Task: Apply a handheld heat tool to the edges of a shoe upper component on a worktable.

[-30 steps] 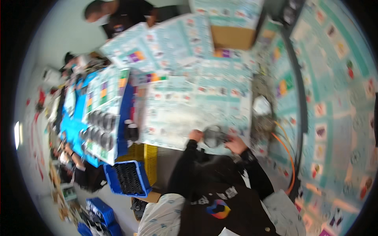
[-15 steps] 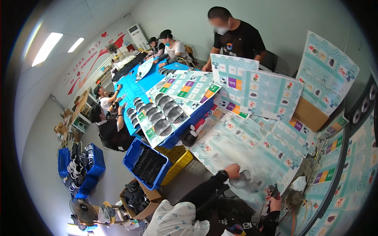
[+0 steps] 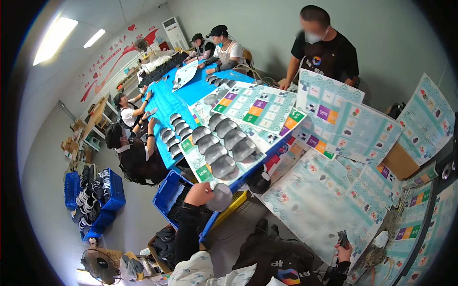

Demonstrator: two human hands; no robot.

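Note:
My left hand (image 3: 198,193) is closed on the edge of a grey, curved, cup-shaped piece (image 3: 220,198). It holds this piece at the near end of a printed board (image 3: 255,159) that carries rows of similar grey pieces (image 3: 215,152). Whether the held piece touches the board, I cannot tell. At lower right, my right hand (image 3: 343,251) is wrapped round a small dark spray gun (image 3: 342,238). That gun is over the near edge of the printed sheets (image 3: 329,209), which bear a whitish, misted patch.
A blue crate (image 3: 168,190) of dark pieces stands below my left arm, beside a yellow basket (image 3: 230,208). Printed boards (image 3: 365,133) stand upright behind the sheets. A masked person (image 3: 324,57) stands beyond; several others sit along the blue-covered table (image 3: 164,102).
My left hand has carried the grey piece leftward from over the misted sheets to the board's near end. The right hand, still round the spray gun, has shifted slightly. The view has turned.

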